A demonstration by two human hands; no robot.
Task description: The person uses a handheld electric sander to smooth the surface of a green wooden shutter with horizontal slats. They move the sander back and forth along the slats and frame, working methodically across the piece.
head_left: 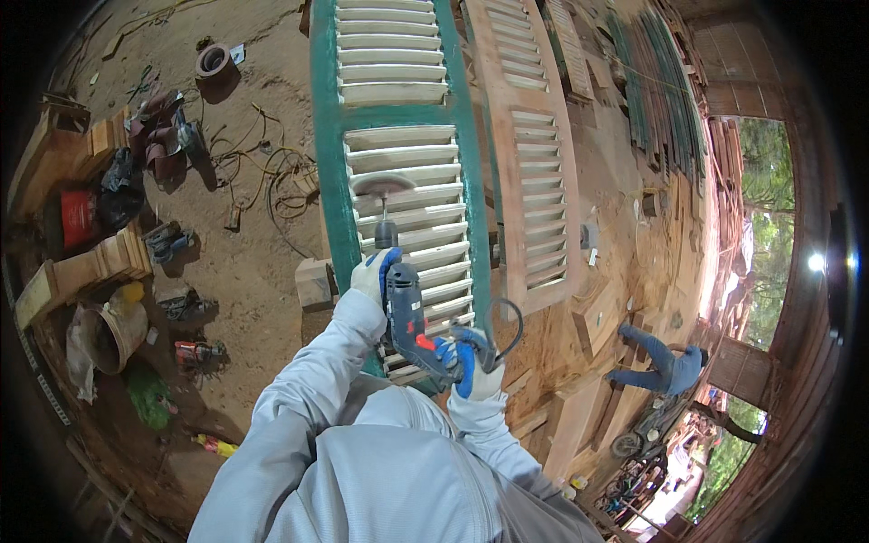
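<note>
A power drill (407, 312) with a round sanding disc (382, 185) on its chuck points away from me over a louvered shutter (329, 172). The shutter has a green frame and pale slats. My left hand (374, 274), in a blue and white glove, is wrapped round the drill's front, just behind the chuck. My right hand (475, 365), gloved alike, grips the rear handle, where a black cord (518, 335) loops out. The disc lies over the upper slats of the nearer panel; whether it touches them I cannot tell.
A bare-wood shutter (502, 163) lies to the right. Cables (272, 181) tangle on the dirt floor at left, near a bucket (109, 335) and a red power tool (195, 355). A wood block (315, 284) stands by the green frame. Another person (665, 362) bends over boards at right.
</note>
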